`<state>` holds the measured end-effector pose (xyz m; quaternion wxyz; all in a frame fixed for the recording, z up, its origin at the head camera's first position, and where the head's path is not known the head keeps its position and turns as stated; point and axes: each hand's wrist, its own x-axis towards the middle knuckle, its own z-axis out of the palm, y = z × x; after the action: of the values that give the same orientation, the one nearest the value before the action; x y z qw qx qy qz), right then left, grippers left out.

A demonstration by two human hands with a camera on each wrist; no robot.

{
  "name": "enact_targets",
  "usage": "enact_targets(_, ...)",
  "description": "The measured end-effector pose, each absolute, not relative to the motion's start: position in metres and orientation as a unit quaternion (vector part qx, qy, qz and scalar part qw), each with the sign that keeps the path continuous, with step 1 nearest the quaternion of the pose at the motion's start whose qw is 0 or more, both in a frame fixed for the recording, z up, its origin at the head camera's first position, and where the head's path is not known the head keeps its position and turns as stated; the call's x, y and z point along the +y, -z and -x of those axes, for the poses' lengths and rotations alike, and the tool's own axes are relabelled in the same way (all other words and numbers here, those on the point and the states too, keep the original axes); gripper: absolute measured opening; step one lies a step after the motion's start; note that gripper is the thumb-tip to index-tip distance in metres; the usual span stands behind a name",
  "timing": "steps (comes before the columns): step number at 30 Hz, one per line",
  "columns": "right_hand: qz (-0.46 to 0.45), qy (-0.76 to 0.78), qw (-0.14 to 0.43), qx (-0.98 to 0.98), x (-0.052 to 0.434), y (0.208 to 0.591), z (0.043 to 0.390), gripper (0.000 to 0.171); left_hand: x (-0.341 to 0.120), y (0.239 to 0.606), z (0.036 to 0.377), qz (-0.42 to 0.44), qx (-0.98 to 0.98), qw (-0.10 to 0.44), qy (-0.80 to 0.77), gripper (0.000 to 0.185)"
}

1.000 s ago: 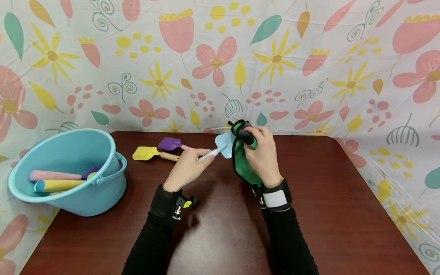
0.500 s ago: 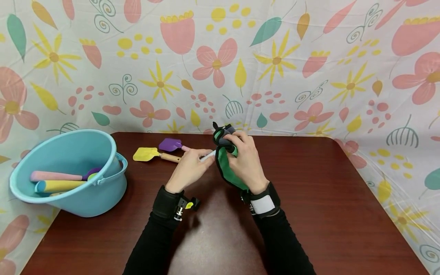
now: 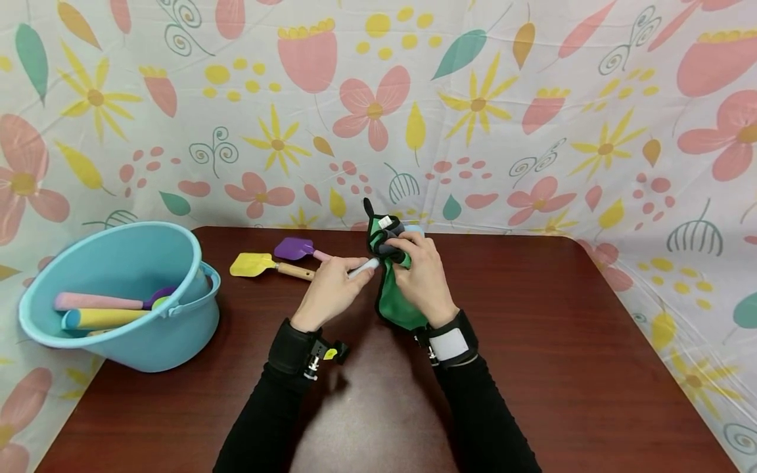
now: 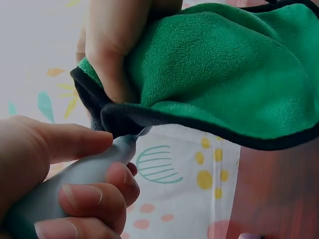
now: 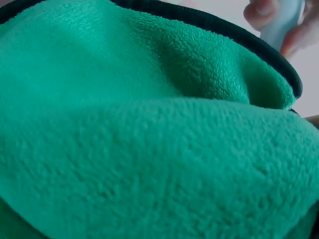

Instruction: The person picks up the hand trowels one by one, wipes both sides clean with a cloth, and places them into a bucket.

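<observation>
At the far left, a light blue plastic bucket (image 3: 118,295) with a hinged handle stands tilted at the edge of the dark reddish-brown wooden counter (image 3: 562,341). Inside it lie a pink foam-like handle (image 3: 94,301) and, just below it, a yellow handle with a blue end (image 3: 100,318); a bit of purple shows at their right ends, against the bucket wall.

Right of the bucket, near the counter's back edge, a yellow toy shovel with a wooden handle (image 3: 260,265) lies flat, and a purple toy shovel with a pink handle (image 3: 296,248) lies just behind it.

Next comes the left hand (image 3: 328,289), its fingers curled round the pale blue-grey handle of a light blue toy shovel (image 3: 362,268). In the left wrist view the thumb and curled fingers clamp that handle (image 4: 75,177), whose far end runs under the cloth.

Just to the right, the right hand (image 3: 420,279) grips a green fleece cloth with a black hem (image 3: 393,302), bunched over the shovel's blade above the middle of the counter. Only a sliver of light blue shows at the top of the bundle. The cloth's lower part hangs down towards the counter; the right wrist view is almost filled by its green nap (image 5: 149,139).
</observation>
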<state>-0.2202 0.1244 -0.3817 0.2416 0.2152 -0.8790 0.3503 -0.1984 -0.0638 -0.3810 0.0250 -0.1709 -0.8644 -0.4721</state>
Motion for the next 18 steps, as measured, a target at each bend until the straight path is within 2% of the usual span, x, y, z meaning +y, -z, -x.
enact_targets(4,-0.198,-0.344,0.252,-0.882,0.128,0.382,0.222,0.035,-0.062,0.380,0.197,0.166,-0.866,0.016,0.471,0.037)
enact_targets(11,-0.158,-0.328,0.299,-0.882,0.137,0.384,0.225,0.037,-0.062,0.380,0.197,0.165,-0.873,0.038,0.457,0.032)
enact_targets(18,-0.112,-0.347,0.292,-0.884,0.161,0.380,0.231,0.036,-0.064,0.380,0.199,0.164,-0.874,0.041,0.455,0.032)
